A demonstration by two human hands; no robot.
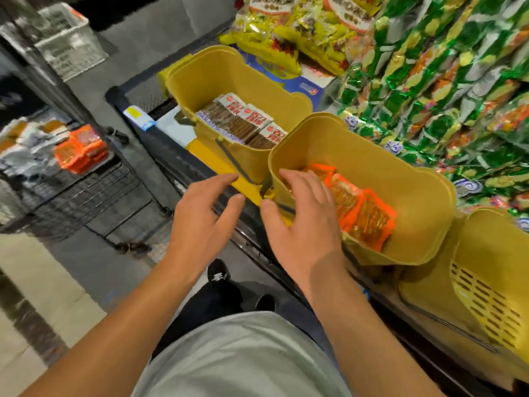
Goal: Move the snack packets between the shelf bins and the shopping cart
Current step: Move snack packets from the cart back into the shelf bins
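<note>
Reaching from the head view, the right hand (pixel 303 219) has its fingers spread and laid over the near end of the orange snack packets (pixel 363 213), its thumb outside the rim; whether the fingertips pinch a packet cannot be told. These packets stand packed on edge in the middle yellow bin (pixel 400 179), which sits at the front edge of the shelf (pixel 177 156). The left hand (pixel 206 213) hovers just beside that bin, off the shelf's front edge, fingers spread and relaxed, holding nothing.

Behind the middle bin, further along the shelf edge, a second yellow bin (pixel 217 70) holds brown packets with red-and-white labels (pixel 246 121), also stacked on edge. A third yellow bin (pixel 492 282), with a slotted wall, sits at the near end of the shelf; its contents are out of sight.

Green and yellow snack bags (pixel 446 81) crowd the shelf behind the bins. At the left, well apart from the shelf, the black wire shopping cart (pixel 86 193) carries more orange packets (pixel 81 151) beside blurred pale packages.
</note>
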